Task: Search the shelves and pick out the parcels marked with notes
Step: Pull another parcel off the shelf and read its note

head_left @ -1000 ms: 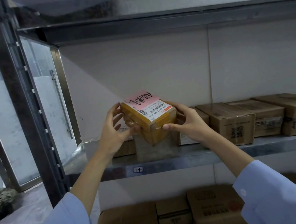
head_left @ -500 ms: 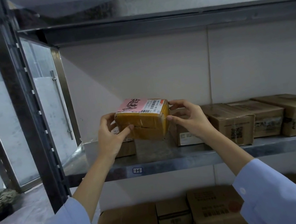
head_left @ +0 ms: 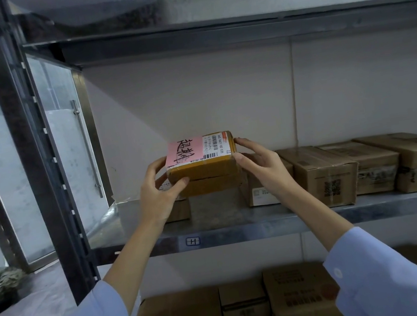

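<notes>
Parcel: small tape-wrapped brown box, held level above the middle shelf, between both hands, clear of the shelf surface.
Note: pink slip with black handwriting, stuck on the left part of the parcel's top.
Label: white shipping sticker with barcodes, just beside the note on the same top face.
Left hand: clasping the parcel's left end, thumb on the front face, fingers curled behind.
Right hand: holding the parcel's right end, thumb at the front corner, fingertips on the upper back edge.
Sleeves: light blue, pushed up both forearms.
Behind the left hand: a low carton on the shelf, mostly hidden by the hand.
Behind the right hand: another carton with a white label, partly covered by the wrist.
Right of that: a row of three brown cartons along the shelf, touching side by side.
Lower shelf: more cartons, packed close, cut off by the sleeves.
Left side: dark metal upright and a glass door with a bar handle.
</notes>
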